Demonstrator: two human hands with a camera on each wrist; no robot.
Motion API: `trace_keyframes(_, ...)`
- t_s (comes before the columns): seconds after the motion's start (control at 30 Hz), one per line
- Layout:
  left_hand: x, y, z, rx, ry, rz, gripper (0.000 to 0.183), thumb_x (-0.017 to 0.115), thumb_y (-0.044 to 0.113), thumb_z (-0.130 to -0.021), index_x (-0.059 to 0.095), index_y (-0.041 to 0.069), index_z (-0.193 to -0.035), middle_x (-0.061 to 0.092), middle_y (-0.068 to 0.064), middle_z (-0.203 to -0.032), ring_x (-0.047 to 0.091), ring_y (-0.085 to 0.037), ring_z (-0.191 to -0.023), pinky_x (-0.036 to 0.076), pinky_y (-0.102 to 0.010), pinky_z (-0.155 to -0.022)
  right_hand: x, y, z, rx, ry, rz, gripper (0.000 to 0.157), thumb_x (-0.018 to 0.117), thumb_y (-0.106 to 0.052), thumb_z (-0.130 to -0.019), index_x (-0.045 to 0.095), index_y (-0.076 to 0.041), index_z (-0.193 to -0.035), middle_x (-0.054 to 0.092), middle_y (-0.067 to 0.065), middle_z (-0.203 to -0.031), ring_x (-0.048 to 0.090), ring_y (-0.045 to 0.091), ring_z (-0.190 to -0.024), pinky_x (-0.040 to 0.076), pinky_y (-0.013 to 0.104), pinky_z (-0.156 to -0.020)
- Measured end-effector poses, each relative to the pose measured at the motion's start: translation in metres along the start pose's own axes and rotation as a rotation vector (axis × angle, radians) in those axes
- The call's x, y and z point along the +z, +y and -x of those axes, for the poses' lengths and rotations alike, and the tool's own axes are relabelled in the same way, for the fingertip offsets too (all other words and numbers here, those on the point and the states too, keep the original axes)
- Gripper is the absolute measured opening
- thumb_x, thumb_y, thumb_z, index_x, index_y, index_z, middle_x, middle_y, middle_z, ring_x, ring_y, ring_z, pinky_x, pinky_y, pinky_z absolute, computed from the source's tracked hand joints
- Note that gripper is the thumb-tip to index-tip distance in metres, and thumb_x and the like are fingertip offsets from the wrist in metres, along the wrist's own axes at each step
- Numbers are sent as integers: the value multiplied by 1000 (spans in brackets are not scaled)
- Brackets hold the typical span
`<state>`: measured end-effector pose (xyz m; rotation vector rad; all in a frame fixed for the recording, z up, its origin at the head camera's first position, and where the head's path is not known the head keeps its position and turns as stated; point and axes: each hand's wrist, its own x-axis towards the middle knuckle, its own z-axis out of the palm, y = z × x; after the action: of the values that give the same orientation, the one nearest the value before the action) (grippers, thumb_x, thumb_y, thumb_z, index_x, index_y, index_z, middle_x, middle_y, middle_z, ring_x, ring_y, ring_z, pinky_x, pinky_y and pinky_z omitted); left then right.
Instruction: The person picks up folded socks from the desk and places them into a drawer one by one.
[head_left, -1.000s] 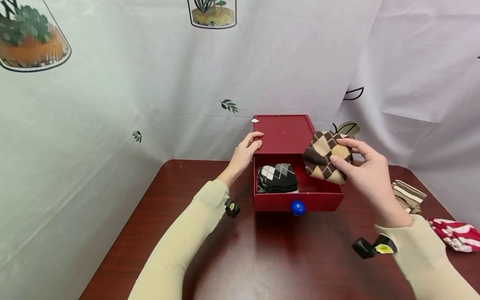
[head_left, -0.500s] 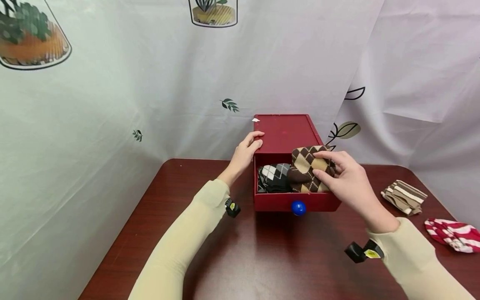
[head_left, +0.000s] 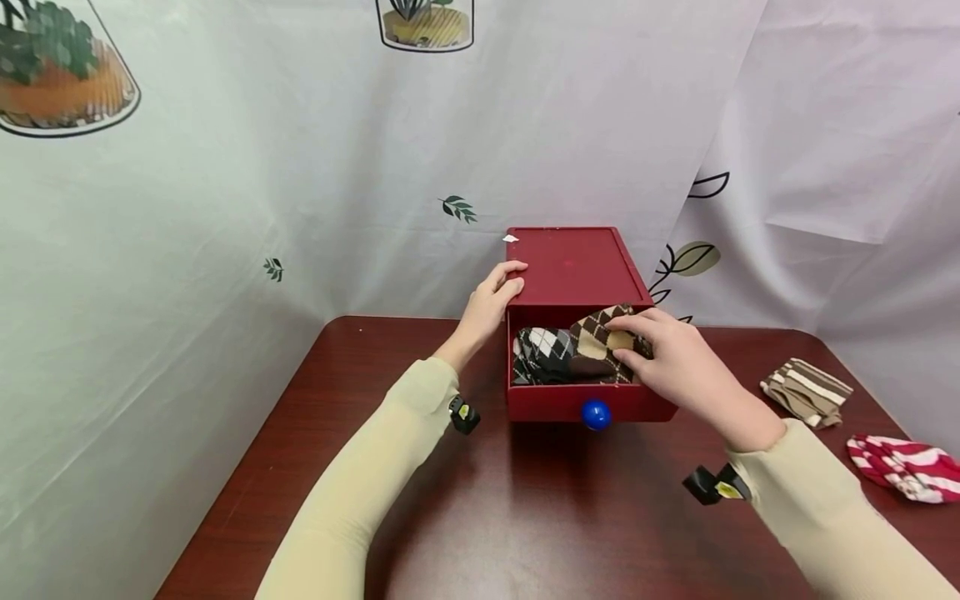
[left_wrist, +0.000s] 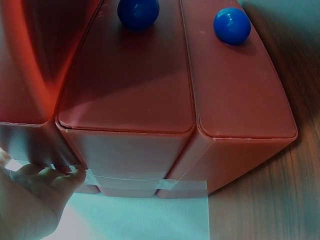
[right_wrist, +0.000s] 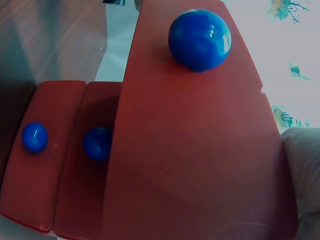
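A small red chest of drawers [head_left: 570, 262] stands at the back of the table, its top drawer [head_left: 543, 403] pulled out. My right hand [head_left: 675, 354] pinches a folded pair of brown and tan argyle socks [head_left: 591, 343] between thumb and fingers, low inside that drawer's right part. Against their left side lies a folded black and grey argyle pair of socks [head_left: 542, 346]. My left hand [head_left: 483, 315] rests on the chest's upper left edge; the left wrist view shows its fingers [left_wrist: 65, 177] against the chest's side. The drawer front hides the socks in the right wrist view.
Striped brown and white socks [head_left: 808, 392] and red and white striped socks [head_left: 903, 468] lie on the table's right side. Two lower drawers with blue knobs [left_wrist: 232, 26] are closed. A white printed cloth [head_left: 360, 167] hangs behind the table [head_left: 420, 517].
My right hand has moved left and down, bringing the brown argyle socks from above the drawer's right side into it, beside the black pair. My left hand has stayed put.
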<state>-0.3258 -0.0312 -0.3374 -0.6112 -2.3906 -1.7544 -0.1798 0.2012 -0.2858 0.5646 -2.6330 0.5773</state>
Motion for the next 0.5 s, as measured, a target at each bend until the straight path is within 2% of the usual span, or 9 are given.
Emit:
trace_keyframes(0.23,-1,-1,1,-9,-2,12,31,49,39,-93,55,34,-123,54,5,-126,51,-11,-104,39,-36,-87,-3,0,-10,-47,-134,75,30,72,-8,-79,66,-4,-108,63,13,-96,58,32,-90,43,50,-80)
trace_keyframes(0.37,-1,0,1,-12,-11,11,32,48,40,-93,55,34,-124,53,5,-128,51,-11,-108,39,-36,-89,-1,1,-10,-63,-128,84,31,72,-5,-77,65,-1,-106,58,16,-94,54,31,-87,44,45,-74)
trace_keyframes(0.5,0,1,1,-8,-13,12,32,48,40,-93,55,34,-124,53,6,-128,51,-11,-106,39,-36,-88,1,2,-9,-106,-78,81,30,74,0,-73,65,0,-102,50,18,-90,46,32,-85,38,43,-71)
